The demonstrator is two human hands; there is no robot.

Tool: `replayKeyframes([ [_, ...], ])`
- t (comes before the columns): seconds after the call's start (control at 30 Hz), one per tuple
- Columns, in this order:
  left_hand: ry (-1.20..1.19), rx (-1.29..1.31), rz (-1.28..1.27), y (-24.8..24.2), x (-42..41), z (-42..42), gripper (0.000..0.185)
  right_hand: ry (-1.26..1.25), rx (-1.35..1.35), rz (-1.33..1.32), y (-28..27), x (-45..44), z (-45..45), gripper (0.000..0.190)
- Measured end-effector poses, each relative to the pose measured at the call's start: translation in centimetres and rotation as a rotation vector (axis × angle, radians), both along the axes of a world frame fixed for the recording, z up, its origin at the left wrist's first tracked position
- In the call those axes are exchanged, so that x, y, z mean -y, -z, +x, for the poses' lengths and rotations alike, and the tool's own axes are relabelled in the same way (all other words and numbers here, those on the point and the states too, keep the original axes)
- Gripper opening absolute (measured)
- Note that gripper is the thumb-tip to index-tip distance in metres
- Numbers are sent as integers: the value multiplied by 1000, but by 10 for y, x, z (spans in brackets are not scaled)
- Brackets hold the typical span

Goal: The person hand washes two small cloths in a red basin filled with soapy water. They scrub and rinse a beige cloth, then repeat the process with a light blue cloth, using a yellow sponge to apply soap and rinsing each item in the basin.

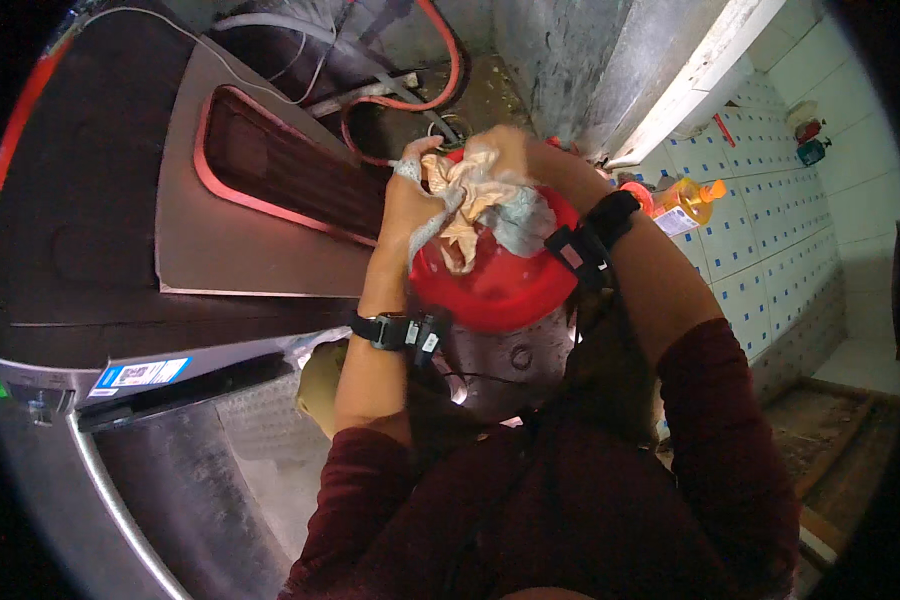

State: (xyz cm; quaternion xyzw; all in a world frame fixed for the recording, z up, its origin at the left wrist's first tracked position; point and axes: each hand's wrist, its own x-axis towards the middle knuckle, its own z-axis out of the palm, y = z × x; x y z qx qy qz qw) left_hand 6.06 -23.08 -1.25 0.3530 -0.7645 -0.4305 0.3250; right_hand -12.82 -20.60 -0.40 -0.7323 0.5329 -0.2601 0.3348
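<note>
A wet, crumpled cream cloth with soap suds on it is bunched between my two hands above a red plastic basin. My left hand, streaked with white foam, grips the cloth's left side. The cloth's upper right part is in my right hand, which is blurred and curled around it. A pale grey-blue part of fabric hangs below my right hand, over the basin; whether it belongs to the same cloth I cannot tell. Both wrists wear black straps with small modules.
A dark appliance with a grey panel stands at the left. An orange-red hose and a grey pipe run behind the basin. Right of it stand a wall edge and a yellow bottle with an orange cap on tiled floor.
</note>
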Motion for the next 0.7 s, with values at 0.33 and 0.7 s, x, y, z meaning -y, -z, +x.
replayKeyframes([
  [0.33,72,130,364,-12,12,45,39,295,1034,-186,-37,-21,-43,22],
  [0.7,107,-879,818,-25,32,61,28,237,228,176,-14,-19,-24,21],
])
